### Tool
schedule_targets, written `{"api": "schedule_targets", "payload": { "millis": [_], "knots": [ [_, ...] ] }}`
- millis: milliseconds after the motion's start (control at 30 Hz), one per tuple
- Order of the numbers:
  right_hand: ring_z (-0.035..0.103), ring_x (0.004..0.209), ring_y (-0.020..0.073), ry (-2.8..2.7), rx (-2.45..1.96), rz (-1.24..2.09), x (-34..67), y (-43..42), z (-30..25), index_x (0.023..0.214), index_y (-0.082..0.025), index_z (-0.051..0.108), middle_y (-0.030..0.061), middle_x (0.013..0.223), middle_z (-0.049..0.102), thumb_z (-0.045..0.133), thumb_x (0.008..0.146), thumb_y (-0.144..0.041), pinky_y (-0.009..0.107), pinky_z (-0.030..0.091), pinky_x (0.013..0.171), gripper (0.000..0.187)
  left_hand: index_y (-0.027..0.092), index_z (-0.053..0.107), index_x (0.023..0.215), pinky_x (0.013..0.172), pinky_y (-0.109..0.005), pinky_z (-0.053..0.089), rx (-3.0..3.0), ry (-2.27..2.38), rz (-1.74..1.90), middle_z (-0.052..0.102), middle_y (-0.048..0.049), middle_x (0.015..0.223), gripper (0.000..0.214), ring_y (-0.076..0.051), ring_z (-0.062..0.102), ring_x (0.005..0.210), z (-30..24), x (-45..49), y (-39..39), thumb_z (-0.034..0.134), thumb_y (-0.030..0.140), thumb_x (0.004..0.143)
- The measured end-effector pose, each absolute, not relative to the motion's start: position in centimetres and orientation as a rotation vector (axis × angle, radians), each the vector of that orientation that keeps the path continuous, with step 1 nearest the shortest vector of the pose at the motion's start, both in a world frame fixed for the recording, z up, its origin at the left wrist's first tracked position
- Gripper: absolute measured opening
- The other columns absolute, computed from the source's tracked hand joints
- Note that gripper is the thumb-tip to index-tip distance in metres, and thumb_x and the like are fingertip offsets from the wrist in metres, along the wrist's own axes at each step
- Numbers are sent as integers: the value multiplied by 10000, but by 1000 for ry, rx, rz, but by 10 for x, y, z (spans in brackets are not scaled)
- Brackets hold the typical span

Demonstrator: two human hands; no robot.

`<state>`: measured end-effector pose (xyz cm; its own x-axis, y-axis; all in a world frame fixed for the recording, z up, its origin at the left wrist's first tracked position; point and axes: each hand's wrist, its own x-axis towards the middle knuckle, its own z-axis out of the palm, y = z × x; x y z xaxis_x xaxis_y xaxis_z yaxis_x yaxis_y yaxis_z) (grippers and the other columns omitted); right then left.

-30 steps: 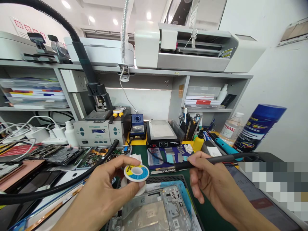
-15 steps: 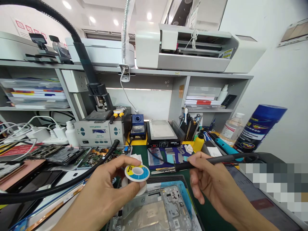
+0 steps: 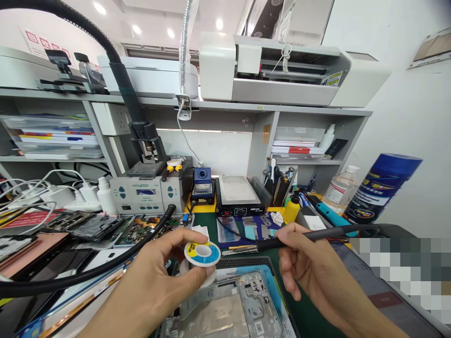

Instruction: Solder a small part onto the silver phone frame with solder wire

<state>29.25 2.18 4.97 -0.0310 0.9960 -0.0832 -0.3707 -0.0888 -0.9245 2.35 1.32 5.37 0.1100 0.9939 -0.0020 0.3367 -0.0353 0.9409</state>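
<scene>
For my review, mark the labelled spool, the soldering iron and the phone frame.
Labelled spool (image 3: 214, 254): head view, on its label's blue part.
Soldering iron (image 3: 270, 243): head view, on its black handle.
Phone frame (image 3: 227, 309): head view, on its metallic middle.

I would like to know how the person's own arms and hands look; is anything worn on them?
The bare, five-fingered left hand and bare right hand wear no gloves, and no ring shows on the visible fingers. No sleeve, watch or bracelet appears on either forearm.
</scene>
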Motion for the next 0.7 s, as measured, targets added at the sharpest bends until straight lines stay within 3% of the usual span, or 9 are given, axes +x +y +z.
{"api": "schedule_targets", "payload": {
  "millis": [333, 533, 700],
  "knots": [
    [632, 351, 141, -881, -973, 1431, 292, 22, 50, 692, -206, 661, -19, 523, 696, 959, 828, -406, 171, 481, 294, 384, 279, 754, 1070, 899, -456, 440, 1526, 1321, 939, 812, -71, 1158, 395, -351, 668, 1064, 60, 26, 13, 781, 593, 832],
    [629, 343, 142, -889, -998, 1439, 292, 24, 51, 689, -206, 653, -18, 519, 698, 986, 788, -442, 173, 479, 291, 420, 275, 740, 1086, 953, -467, 460, 1519, 1318, 956, 792, -70, 1256, 378, -375, 671, 1181, 56, 24, 14, 798, 561, 847],
    [633, 347, 143, -900, -1005, 1437, 292, 23, 52, 674, -205, 651, -14, 521, 699, 991, 779, -441, 175, 489, 294, 427, 278, 738, 1107, 1008, -480, 447, 1518, 1297, 960, 794, -57, 1212, 369, -361, 661, 1180, 53, 22, 14, 811, 538, 855]
  ]
}}
